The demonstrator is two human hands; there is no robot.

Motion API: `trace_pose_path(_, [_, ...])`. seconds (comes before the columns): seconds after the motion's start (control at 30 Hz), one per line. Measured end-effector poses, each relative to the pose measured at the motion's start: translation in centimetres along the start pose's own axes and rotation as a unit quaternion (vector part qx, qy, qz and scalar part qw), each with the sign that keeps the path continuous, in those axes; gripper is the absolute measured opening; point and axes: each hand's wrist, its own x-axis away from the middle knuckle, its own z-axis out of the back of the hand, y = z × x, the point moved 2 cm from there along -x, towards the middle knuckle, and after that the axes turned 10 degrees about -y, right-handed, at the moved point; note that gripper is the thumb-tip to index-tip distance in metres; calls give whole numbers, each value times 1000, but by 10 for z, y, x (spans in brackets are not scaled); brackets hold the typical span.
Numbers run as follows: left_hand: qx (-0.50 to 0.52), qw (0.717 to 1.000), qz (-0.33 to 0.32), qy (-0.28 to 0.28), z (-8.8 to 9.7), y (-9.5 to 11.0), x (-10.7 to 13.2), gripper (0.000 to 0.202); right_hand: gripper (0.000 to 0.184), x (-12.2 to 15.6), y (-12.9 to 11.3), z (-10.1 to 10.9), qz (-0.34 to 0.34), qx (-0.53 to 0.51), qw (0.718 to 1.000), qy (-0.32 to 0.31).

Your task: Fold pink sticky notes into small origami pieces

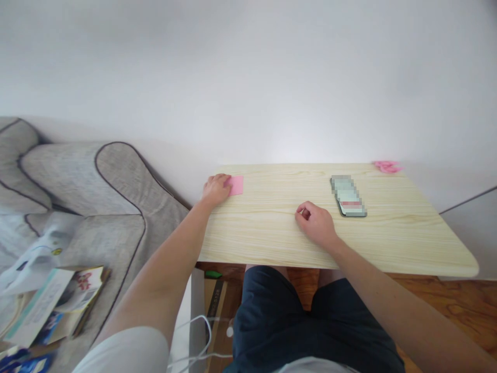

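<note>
My left hand (pixel 215 189) rests at the far left corner of the light wooden table (pixel 407 233), its fingers closed on the edge of a pink square of paper (pixel 236 185) lying there. Near the middle of the table my right hand (pixel 315 223) sits loosely curled, fingers bent in with nothing visible inside. A phone (pixel 348 196) lies face up just to the right of my right hand, not touched by it.
A small pink folded paper object (pixel 386 166) sits at the table's far right corner against the white wall. A grey sofa (pixel 93 191) stands to the left, with boxes and booklets (pixel 54 300) on it. White cable (pixel 202 336) hangs beneath the table.
</note>
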Motion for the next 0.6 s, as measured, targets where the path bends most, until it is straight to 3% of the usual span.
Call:
trace_pose_path(0.23, [12, 1000, -1, -6, 1, -4, -10, 57, 7, 0, 0, 0, 3, -4, 1000, 9])
trace_pose_path(0.33, [9, 1000, 7, -21, 8, -11, -23, 68, 8, -1, 0, 0, 6, -7, 1000, -1])
trace_pose_path(0.47, [-11, 996, 10, -86, 21, -20, -47, 76, 8, -1, 0, 1, -4, -28, 1000, -2])
trace_pose_path(0.6, [-23, 988, -7, -153, 34, -15, -64, 76, 8, -1, 0, 2, -10, -31, 999, -1])
